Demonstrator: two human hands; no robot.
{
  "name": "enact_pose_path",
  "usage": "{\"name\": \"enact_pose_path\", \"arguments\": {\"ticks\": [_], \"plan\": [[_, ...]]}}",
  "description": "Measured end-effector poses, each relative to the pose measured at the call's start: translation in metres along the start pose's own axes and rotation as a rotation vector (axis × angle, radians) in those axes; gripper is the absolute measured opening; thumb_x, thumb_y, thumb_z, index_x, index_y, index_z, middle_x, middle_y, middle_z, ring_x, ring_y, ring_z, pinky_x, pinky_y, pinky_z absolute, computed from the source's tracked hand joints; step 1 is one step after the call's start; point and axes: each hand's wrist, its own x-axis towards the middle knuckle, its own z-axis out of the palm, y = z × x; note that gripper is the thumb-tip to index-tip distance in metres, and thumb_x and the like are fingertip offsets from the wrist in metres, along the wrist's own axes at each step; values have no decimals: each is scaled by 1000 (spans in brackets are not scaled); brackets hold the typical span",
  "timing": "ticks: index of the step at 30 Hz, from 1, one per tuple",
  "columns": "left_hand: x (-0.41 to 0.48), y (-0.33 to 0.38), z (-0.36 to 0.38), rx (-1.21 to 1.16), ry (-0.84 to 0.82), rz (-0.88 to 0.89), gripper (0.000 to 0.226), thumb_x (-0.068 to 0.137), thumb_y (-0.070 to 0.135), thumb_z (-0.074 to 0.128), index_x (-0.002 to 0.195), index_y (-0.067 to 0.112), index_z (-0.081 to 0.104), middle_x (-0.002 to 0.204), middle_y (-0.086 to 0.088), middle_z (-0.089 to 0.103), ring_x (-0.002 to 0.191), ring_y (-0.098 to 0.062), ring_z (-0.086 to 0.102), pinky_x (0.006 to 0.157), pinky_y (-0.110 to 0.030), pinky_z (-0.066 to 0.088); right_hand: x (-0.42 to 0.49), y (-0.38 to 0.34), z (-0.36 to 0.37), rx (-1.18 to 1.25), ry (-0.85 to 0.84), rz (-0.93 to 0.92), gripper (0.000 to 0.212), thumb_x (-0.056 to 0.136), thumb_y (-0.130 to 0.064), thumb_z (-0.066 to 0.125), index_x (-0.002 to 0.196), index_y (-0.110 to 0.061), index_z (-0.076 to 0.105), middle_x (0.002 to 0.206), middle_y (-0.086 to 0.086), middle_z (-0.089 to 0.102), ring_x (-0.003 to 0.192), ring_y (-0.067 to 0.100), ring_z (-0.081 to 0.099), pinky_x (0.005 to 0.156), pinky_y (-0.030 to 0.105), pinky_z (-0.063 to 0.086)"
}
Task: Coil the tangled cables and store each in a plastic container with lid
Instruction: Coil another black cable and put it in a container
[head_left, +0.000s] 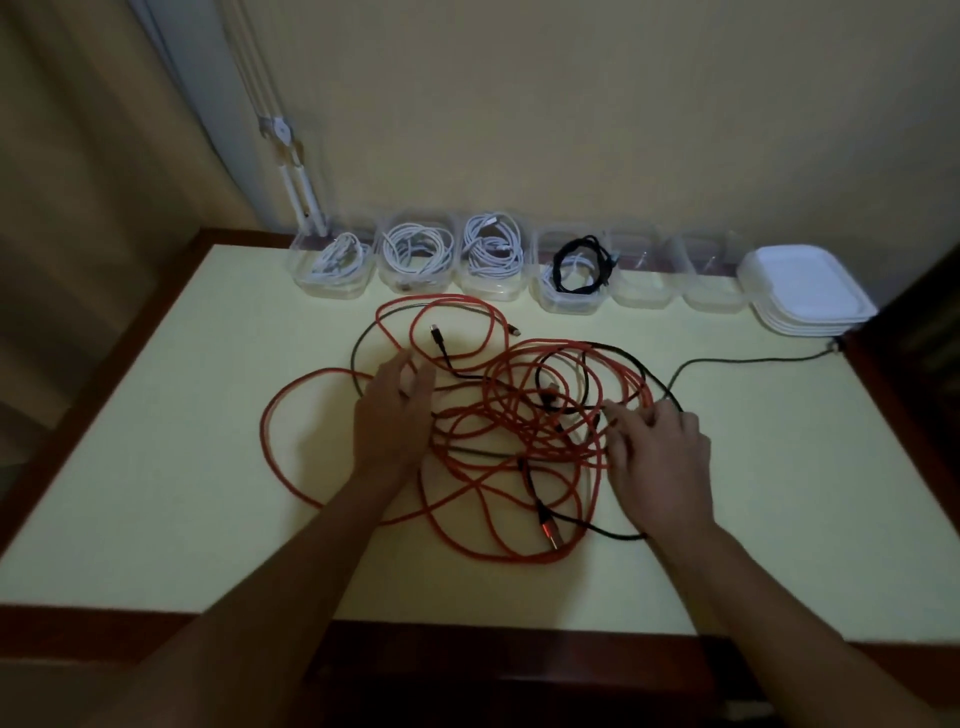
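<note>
A tangle of red cables (498, 415) mixed with thin black cables (447, 353) sprawls over the middle of the pale table (156, 467). My left hand (392, 410) lies on the tangle's left side, fingers loosely spread and touching the strands. At the tangle's right edge my right hand (660, 452) has its fingers curled into the red and black strands. One black cable (748, 358) runs off to the table's right edge. Along the wall stands a row of clear plastic containers (413, 254); several hold coiled white cables, one holds a black and white coil (576, 270), two are empty (641, 280).
A stack of white lids (805, 291) sits at the back right, next to the empty containers. A white cord and fitting (291, 156) hang on the wall at the back left. The table has a brown edge (156, 618) at the front.
</note>
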Motion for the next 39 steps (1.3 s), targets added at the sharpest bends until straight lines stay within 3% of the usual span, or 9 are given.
{"name": "enact_pose_path", "arguments": {"ticks": [4,7,9,14,22,26,30,33,39], "plan": [[-59,9,1,121,-129,403,58,98,53,39,148,25,46,150,18,35,145,1,16,116,-23,14,21,-1,-13,-10,-115,-45,18,96,-27,63,112,-26,69,107,3,53,103,27,46,85,41,37],[-82,-10,12,403,-275,550,61,103,55,25,157,26,26,162,14,20,153,-9,2,123,-27,-4,31,0,-22,-127,-249,-129,19,96,-29,59,114,-26,62,117,3,50,108,27,43,86,40,34],[-82,-18,14,585,-288,566,64,104,56,11,159,25,18,166,4,19,155,-18,3,125,-35,-5,35,-1,-26,-159,-335,-187,21,95,-29,55,116,-27,57,126,0,49,114,27,42,89,39,33],[-77,-17,15,528,-304,507,67,102,55,9,159,21,21,166,2,21,155,-14,2,122,-27,-13,39,-8,-36,-38,-446,-131,27,98,-50,53,115,-30,62,114,-8,58,114,23,47,94,40,35],[-75,-21,17,510,-282,506,61,103,47,12,156,21,30,163,4,29,154,-12,11,124,-29,-8,43,-17,-33,23,-446,-152,4,89,-23,61,90,-27,58,93,-7,54,102,24,58,80,35,44],[-73,-24,19,491,-248,507,56,105,41,17,154,20,36,161,2,34,153,-15,18,124,-31,-2,45,-12,-37,-102,-367,-211,21,88,-14,58,105,-25,54,105,-8,53,106,24,49,80,37,35],[-65,-24,19,463,-195,461,58,105,40,18,151,16,44,157,-2,41,150,-19,26,126,-37,10,62,-7,-68,149,-150,-116,26,88,3,52,100,-20,52,87,3,68,80,29,60,66,38,46],[-58,-24,19,457,-138,441,54,103,35,27,142,9,55,147,-9,54,141,-28,42,122,-37,14,80,-19,-112,362,70,-69,13,101,-7,47,97,-19,51,80,0,67,73,22,59,63,30,35],[-37,-14,14,416,-196,389,48,103,30,38,137,2,57,140,-18,57,131,-40,50,115,-45,27,125,-35,-206,802,371,53,17,100,-17,47,90,-31,46,75,-5,66,62,13,59,62,33,49]]}}
